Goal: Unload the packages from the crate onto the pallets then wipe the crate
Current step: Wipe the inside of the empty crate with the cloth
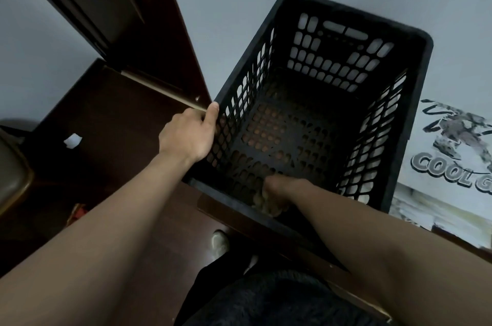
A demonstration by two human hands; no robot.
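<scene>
A black plastic crate (415, 40) with perforated walls and floor stands in front of me, and nothing lies inside it. My left hand (190, 135) grips the crate's near-left corner, thumb over the rim. My right hand (277, 192) reaches down inside against the near wall, its fingers curled round a bunched tan cloth (262, 203) pressed to the crate. The cloth is mostly hidden by the hand and shadow.
A dark wooden door (111, 14) with a metal handle stands at the upper left. A printed cardboard box (450, 155) lies to the crate's right. Dark floor lies on the left with a white paper scrap (72, 140). My shoe (219, 241) shows below.
</scene>
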